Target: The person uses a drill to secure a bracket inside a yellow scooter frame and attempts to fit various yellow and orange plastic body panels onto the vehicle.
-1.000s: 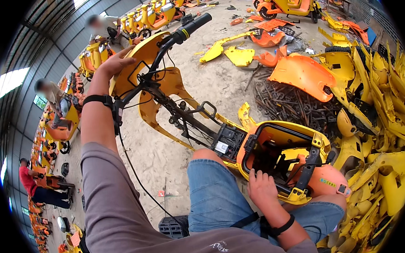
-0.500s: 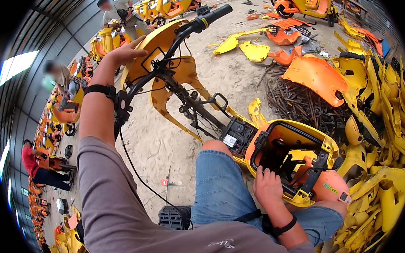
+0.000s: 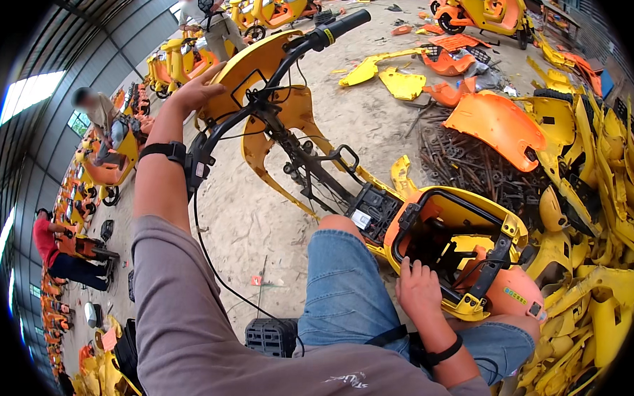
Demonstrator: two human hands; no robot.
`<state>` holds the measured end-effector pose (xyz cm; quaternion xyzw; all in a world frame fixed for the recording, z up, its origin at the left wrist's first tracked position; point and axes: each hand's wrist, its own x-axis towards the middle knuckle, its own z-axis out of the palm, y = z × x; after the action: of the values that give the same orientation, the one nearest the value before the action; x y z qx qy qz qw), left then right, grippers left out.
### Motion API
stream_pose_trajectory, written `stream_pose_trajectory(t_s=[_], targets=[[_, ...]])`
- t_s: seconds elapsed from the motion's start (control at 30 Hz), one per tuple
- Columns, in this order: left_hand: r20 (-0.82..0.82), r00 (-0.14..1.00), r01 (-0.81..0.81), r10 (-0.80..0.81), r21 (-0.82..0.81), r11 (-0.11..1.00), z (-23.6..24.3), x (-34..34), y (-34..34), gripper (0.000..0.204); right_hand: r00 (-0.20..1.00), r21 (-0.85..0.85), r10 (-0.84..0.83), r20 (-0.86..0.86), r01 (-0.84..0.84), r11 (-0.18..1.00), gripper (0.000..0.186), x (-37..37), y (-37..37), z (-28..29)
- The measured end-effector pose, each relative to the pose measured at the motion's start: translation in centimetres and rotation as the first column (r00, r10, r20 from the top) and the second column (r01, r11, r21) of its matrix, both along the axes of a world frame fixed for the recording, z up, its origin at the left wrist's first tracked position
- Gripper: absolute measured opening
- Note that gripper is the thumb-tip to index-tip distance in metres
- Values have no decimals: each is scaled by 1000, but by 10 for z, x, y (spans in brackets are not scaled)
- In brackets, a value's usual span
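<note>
A partly stripped yellow electric scooter stands before me, its dark frame [image 3: 314, 163] bare. My left hand [image 3: 198, 93] is at the far left on the edge of its yellow front panel [image 3: 254, 58]. The thumb lies over the panel and the other fingers go behind it, closed on the edge. Beside that arm runs the black handlebar [image 3: 283, 68], its grip pointing up and right. Lower right, my right hand [image 3: 418, 290] lies against the side of the yellow rear body [image 3: 466, 204], just below a black tube frame [image 3: 411, 215]. Its fingers are stretched out and hold nothing.
Yellow body panels [image 3: 597, 306] are heaped at the right, with an orange panel [image 3: 494, 128] over dark metal parts [image 3: 464, 163]. A black box [image 3: 272, 338] sits by my knee. Other people work at the left, one in a red shirt [image 3: 46, 238], among rows of scooters.
My view has shifted slightly, so the handlebar, front panel and left arm appear a little farther right. Both hands keep their places on the scooter. The people at the upper left have shifted posture.
</note>
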<state>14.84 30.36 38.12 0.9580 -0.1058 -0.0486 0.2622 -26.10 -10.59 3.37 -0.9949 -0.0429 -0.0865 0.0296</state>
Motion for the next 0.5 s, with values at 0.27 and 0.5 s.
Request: stream_pose_trajectory(t_s=[0.27, 0.5], targets=[[30, 999, -44, 45, -50, 998, 1, -15, -14, 79, 1000, -3, -26, -17, 25, 1000, 56, 1, 2, 1], [105, 994, 39, -44, 55, 998, -1, -22, -13, 82, 999, -21, -32, 7, 32, 999, 54, 0, 4, 2]])
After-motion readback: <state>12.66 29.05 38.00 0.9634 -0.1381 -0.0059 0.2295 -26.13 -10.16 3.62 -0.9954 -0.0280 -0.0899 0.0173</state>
